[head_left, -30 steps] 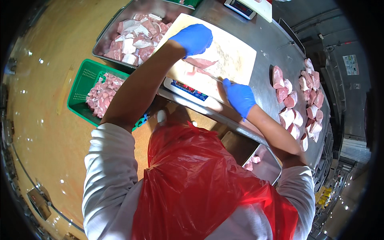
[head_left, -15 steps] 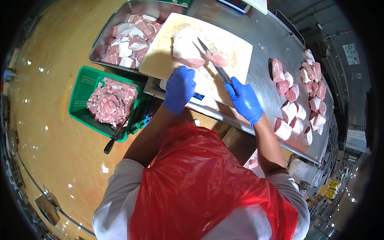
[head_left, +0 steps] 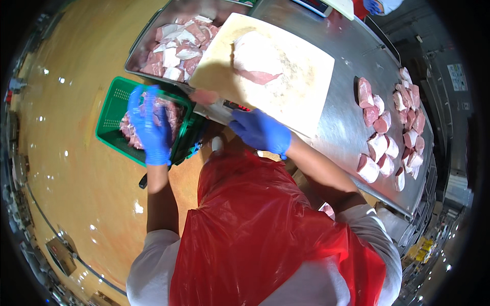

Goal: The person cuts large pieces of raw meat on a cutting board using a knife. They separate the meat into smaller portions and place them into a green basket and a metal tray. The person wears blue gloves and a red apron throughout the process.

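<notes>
My left hand (head_left: 152, 125), in a blue glove, is open over the green basket (head_left: 109, 120), fingers spread above the pink meat trimmings (head_left: 173, 109) inside. My right hand (head_left: 261, 131), also gloved in blue, is closed around a knife (head_left: 220, 104) whose blurred blade points left, beyond the cutting board's near edge. A small pink meat scrap (head_left: 204, 97) shows at the blade; whether it rests on it I cannot tell. On the white cutting board (head_left: 301, 76) lies a large piece of meat (head_left: 258, 56) with a pale fat side and a pink cut edge.
A metal tub (head_left: 137, 56) of meat chunks stands behind the basket. Several cut meat pieces (head_left: 378, 145) lie along the right of the steel table (head_left: 337, 127). A digital display (head_left: 238, 105) shows beside the board; another scale (head_left: 314, 6) is at the back. Another person's gloved hand (head_left: 372, 6) appears far right.
My left hand has moved from beside the meat to above the green basket and opened. My right hand has swung the knife leftward off the board, and the scrap has moved with it.
</notes>
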Demonstrator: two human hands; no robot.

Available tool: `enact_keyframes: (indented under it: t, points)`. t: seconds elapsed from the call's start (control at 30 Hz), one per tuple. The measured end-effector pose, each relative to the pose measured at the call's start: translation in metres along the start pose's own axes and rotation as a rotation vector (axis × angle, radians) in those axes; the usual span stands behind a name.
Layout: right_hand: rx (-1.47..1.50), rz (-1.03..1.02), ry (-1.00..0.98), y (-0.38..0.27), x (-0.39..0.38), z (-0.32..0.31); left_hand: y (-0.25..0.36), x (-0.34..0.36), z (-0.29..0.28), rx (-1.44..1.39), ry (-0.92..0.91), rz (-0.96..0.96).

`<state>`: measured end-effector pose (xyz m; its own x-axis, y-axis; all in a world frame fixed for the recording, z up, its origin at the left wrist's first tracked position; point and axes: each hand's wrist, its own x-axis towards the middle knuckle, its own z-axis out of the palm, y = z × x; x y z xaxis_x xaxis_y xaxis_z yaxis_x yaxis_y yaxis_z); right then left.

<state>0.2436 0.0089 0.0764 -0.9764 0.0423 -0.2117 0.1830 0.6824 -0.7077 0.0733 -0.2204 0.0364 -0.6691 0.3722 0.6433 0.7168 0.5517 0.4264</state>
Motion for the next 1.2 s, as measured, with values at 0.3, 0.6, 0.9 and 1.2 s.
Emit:
enact_keyframes:
  t: [0.3, 0.6, 0.9, 1.2]
  points:
    - [-0.223, -0.206, -0.258, -0.062, -0.018, -0.018, -0.047, -0.002, -0.035, 0.327, 0.216, 0.445]
    - [-0.202, 0.142, 0.242, 0.012, -0.085, -0.073, -0.129, -0.005, 0.032, 0.188, -0.429, -0.400]
    - [-0.291, 0.301, 0.846, 0.097, -0.133, -0.096, 0.133, 0.105, 0.177, -0.131, -0.613, -0.087]
    - [-0.559, 0.229, 0.516, 0.081, -0.116, -0.038, 0.134, 0.187, 0.170, -0.249, -0.787, 0.419]
